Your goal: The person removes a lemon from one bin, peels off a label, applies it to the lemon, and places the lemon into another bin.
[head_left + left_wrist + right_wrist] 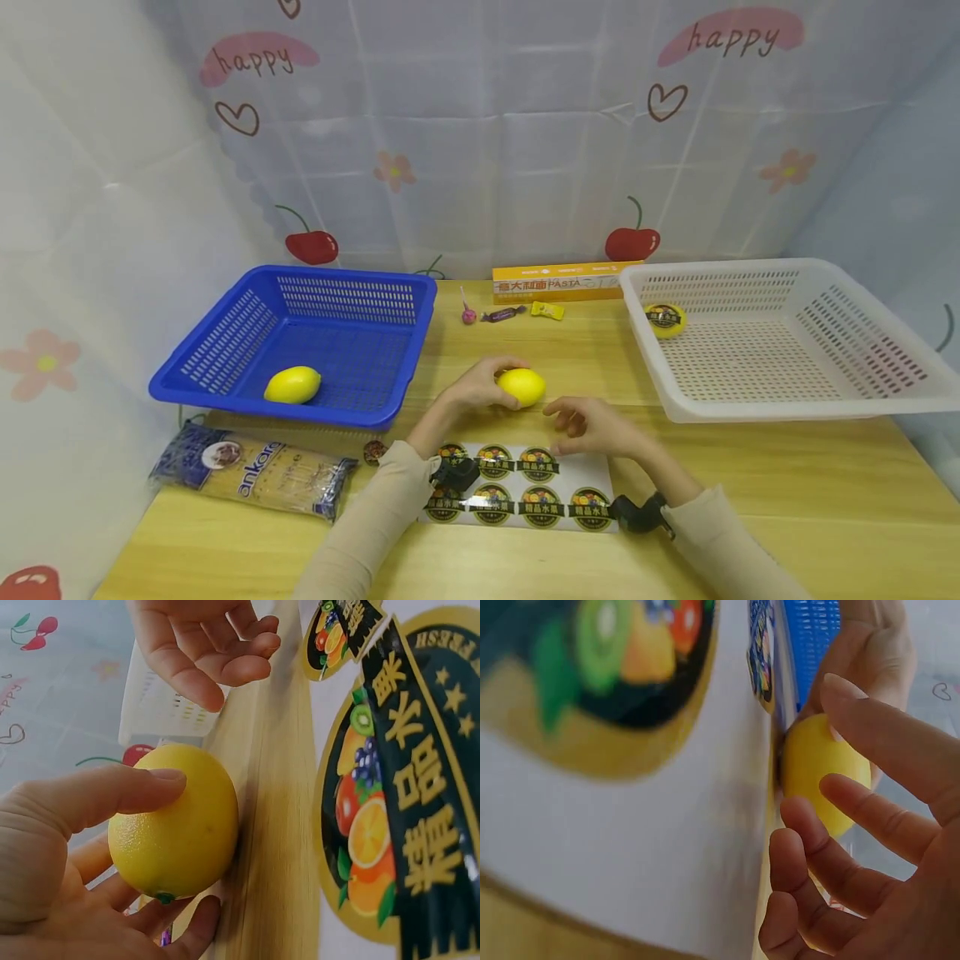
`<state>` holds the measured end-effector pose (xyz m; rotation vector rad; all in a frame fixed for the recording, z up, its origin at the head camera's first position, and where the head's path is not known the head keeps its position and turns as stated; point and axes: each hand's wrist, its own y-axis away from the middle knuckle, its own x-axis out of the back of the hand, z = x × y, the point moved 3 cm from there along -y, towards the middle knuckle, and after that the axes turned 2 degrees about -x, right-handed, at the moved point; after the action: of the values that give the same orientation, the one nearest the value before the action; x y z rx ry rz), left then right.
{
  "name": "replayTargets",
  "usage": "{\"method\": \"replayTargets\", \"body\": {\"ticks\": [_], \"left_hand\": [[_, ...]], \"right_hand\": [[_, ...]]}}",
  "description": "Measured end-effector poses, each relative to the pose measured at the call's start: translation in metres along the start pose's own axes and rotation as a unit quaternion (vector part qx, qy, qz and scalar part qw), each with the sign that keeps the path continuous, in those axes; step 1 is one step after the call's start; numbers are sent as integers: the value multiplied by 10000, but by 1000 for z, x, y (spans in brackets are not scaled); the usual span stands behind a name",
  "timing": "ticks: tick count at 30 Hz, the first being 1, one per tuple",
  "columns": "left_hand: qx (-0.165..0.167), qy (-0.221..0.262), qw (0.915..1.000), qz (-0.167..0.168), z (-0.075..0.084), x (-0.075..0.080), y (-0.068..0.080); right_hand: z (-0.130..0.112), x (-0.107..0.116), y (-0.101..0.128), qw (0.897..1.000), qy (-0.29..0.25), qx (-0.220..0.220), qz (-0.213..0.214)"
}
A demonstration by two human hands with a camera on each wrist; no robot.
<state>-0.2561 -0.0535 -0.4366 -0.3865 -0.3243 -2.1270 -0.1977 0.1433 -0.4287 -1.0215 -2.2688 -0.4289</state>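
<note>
A yellow lemon (522, 387) is gripped in my left hand (483, 385), the thumb over its near side and the fingers behind it. In the left wrist view the lemon (176, 821) shows a small green tip and no sticker. To its right, my right hand (592, 427) has loosely bent fingers with nothing between them. Right by those fingers, in the right wrist view, is the lemon (817, 765). Beneath both hands lies a white sheet of round fruit stickers (542, 506); its upper right corner is bare white.
A blue basket (405, 367) at left holds one lemon (292, 386). At right, a white basket (660, 392) holds a stickered lemon (666, 320). Behind are a pasta box (558, 283), a lollipop (468, 315) and two wrapped candies (504, 314). A pasta bag (255, 469) lies front left.
</note>
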Motion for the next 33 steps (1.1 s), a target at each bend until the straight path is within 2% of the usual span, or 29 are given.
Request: {"method": "replayTargets", "body": {"ticks": [3,8,13,19,24,27,33], "left_hand": [[-67,39,10000,-27,1,-1,1],[-169,-211,9996,-35,2,-1,2],[-52,-107,9999,56,0,-2,2],[119,-10,9991,409,-5,0,4],[252,59,9954,918,-3,6,12],[34,101,9912,1317,3,8,20],[-830,-4,9801,1803,18,6,35]], "right_hand": [[0,-4,0,9997,181,-128,-46],[1,-9,-1,9990,413,-154,-21],[2,-11,0,9986,524,-104,4],[2,-13,0,9978,662,2,16],[3,-15,1,9973,730,-84,-21],[1,-16,2,9967,794,-145,-32],[1,-17,2,9956,913,-230,-17]]}}
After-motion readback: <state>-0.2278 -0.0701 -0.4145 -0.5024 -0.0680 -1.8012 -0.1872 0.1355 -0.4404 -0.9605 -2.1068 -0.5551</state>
